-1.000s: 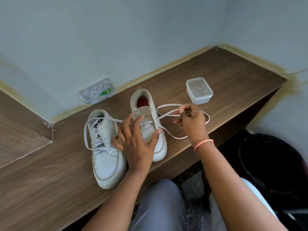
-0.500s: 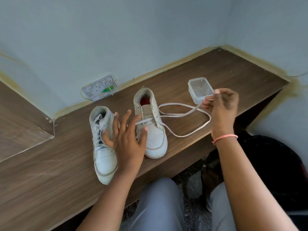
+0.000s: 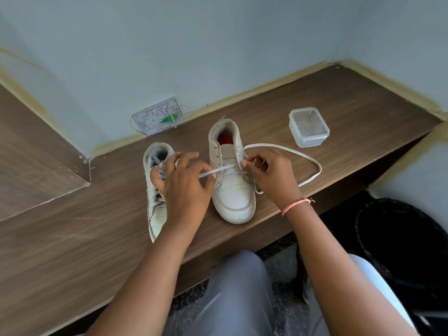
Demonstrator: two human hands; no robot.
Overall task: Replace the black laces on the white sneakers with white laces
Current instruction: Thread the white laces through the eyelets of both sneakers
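Two white sneakers stand side by side on the wooden desk (image 3: 339, 103). The left sneaker (image 3: 157, 209) carries white laces through its eyelets. The right sneaker (image 3: 234, 187) has a red insole and a white lace (image 3: 303, 157) run through its lower eyelets, one end looping out to the right. My left hand (image 3: 184, 180) hovers between the shoes, fingers curled, holding the left end of that lace. My right hand (image 3: 269, 170) pinches the lace at the right row of eyelets. No black lace is in view.
A clear lidded plastic box (image 3: 308, 127) sits on the desk behind and right of the shoes. A wall socket plate (image 3: 157, 116) is on the wall behind them. A black bin (image 3: 400, 241) stands on the floor at right. My knees are below the desk edge.
My right hand came back from near the plastic box to the right sneaker's eyelets. My left hand, spread open before, has closed on the lace's left end.
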